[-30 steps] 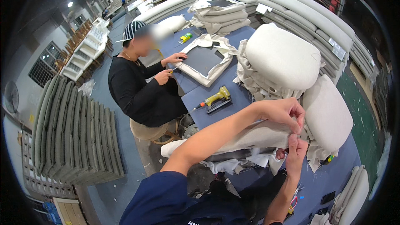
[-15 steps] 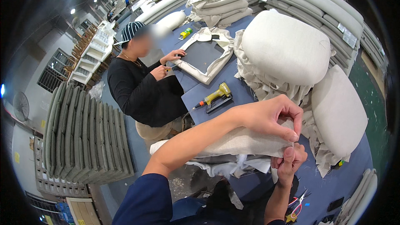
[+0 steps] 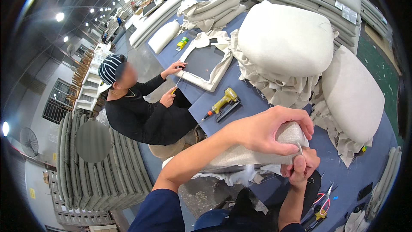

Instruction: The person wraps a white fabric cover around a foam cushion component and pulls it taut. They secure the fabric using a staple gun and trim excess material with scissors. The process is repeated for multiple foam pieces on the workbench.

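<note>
Grey cushions point(image 3: 103, 180), stacked: far left of the yellow staple gun point(image 3: 225, 103). Co-worker point(image 3: 146, 116), seated, black top: left of the gun. Seat panel point(image 3: 217, 80), cream fabric round its border: beyond the gun. Held cushion point(image 3: 257, 158), cream: on the wearer's side of the gun. Left hand point(image 3: 277, 131), right of the gun: thumb and fingers clamped round the held cushion's corner. Right hand point(image 3: 304, 166), nearer the wearer than the gun: thumb and forefinger pinched on the fabric at that corner; its other fingers curled. Scissors point(image 3: 327, 198): right of the gun, wearer's side. Leaning cushion point(image 3: 354, 96), cream: far right of the gun.
</note>
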`<control>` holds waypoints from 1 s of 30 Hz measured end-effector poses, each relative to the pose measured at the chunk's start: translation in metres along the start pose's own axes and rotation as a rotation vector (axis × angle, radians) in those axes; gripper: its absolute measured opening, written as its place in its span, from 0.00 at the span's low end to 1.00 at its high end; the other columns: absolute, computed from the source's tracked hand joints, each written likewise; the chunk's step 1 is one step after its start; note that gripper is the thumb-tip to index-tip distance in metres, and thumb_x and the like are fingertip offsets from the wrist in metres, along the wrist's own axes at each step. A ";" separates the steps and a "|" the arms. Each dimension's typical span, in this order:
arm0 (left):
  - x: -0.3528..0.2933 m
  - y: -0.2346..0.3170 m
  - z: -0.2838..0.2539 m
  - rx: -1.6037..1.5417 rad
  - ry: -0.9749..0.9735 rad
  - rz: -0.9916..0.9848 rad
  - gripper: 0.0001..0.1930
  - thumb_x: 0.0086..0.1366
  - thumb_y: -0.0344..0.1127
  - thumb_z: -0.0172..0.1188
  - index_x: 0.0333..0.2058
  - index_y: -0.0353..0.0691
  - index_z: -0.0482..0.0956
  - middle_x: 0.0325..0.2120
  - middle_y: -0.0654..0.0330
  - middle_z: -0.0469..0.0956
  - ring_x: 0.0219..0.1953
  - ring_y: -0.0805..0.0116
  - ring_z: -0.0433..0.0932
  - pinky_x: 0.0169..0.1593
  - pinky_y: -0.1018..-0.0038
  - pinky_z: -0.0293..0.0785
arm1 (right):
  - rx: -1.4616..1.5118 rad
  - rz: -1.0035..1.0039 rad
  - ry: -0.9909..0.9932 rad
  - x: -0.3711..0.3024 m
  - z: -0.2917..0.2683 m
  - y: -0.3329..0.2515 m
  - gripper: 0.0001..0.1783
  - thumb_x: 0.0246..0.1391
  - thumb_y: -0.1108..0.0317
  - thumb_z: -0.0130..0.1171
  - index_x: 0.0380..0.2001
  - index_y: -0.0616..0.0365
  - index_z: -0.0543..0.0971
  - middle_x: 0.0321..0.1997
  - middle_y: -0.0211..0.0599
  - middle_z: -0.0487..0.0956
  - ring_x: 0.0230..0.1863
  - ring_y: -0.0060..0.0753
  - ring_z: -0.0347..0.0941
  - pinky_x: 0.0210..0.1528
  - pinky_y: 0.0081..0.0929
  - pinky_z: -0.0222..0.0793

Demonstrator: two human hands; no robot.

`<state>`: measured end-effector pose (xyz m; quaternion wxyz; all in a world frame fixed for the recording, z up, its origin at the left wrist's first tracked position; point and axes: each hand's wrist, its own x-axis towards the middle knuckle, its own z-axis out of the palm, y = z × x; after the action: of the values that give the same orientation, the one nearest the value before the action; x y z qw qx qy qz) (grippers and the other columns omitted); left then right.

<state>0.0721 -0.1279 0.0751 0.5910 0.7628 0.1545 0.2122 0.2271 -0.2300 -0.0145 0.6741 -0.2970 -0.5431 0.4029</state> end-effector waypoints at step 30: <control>0.004 0.020 0.011 0.362 0.087 -0.139 0.20 0.49 0.28 0.63 0.43 0.29 0.76 0.41 0.44 0.83 0.53 0.49 0.80 0.65 0.55 0.68 | -0.065 -0.030 0.139 0.005 0.010 -0.005 0.11 0.58 0.75 0.57 0.21 0.62 0.76 0.12 0.33 0.68 0.11 0.34 0.65 0.17 0.30 0.61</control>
<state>0.0812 -0.1399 0.0929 0.4499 0.8343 0.2677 0.1726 0.2190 -0.2286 -0.0056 0.7061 -0.3378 -0.5123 0.3532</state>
